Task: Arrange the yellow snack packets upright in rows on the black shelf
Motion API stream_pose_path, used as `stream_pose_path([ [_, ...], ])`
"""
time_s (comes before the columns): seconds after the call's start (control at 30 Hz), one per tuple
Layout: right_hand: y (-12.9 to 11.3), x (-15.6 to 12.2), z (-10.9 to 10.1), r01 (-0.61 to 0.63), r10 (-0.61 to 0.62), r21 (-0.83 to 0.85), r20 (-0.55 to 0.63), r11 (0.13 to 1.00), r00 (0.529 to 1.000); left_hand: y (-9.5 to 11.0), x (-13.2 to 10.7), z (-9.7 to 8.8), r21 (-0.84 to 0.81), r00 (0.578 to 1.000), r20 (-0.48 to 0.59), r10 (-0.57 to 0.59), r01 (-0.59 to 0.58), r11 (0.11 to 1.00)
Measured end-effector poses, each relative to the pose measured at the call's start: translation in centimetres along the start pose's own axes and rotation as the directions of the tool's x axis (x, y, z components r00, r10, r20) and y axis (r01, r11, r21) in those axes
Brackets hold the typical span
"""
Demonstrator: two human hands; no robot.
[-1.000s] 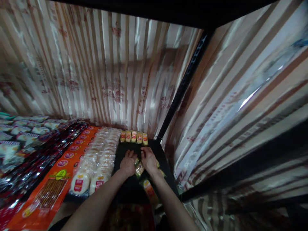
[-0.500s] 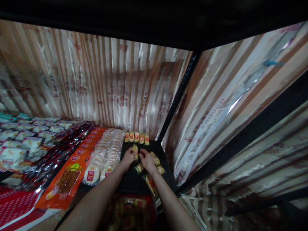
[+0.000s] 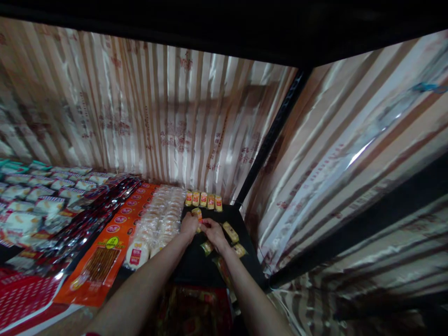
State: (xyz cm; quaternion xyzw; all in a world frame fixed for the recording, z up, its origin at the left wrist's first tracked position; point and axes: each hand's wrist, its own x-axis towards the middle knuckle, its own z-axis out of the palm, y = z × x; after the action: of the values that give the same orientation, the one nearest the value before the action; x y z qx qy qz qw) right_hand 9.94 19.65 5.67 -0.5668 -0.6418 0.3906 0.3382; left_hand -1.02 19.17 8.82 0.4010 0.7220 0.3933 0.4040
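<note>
Both my hands reach deep onto a dark shelf [image 3: 196, 266]. My left hand [image 3: 189, 225] is closed on a small yellow snack packet [image 3: 198, 214], held upright just in front of a row of like packets [image 3: 203, 200] lined up against the back wall. My right hand [image 3: 213, 232] is beside it with fingers curled, touching the same packet's lower end. A few loose yellow packets [image 3: 231, 232] lie on the shelf by my right wrist.
Clear packs of round white cakes [image 3: 159, 221] lie in columns left of my hands, then orange packs [image 3: 105, 252], dark red packs [image 3: 75, 224] and pale bags [image 3: 31, 196]. Striped foil lines the back and right walls. A black post [image 3: 269, 140] stands in the corner.
My hands have moved farther back along the shelf toward the row of packets. One yellow packet was lifted from the loose pile and now stands in my left hand. The camera shifted slightly.
</note>
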Motion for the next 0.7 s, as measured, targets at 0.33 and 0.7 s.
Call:
stream_pose_path([
  [0.33,1.5,3.7,2.3,-0.062,0.05,-0.101,-0.12,0.993,0.992,0.2,-0.6,2.0,0.264,0.966,-0.148,0.212,-0.168,0.95],
  [0.7,2.7,8.3,5.7,0.014,-0.043,-0.273,-0.101,0.962,0.994,-0.6,3.1,3.2,0.313,0.968,-0.19,0.162,-0.097,0.945],
])
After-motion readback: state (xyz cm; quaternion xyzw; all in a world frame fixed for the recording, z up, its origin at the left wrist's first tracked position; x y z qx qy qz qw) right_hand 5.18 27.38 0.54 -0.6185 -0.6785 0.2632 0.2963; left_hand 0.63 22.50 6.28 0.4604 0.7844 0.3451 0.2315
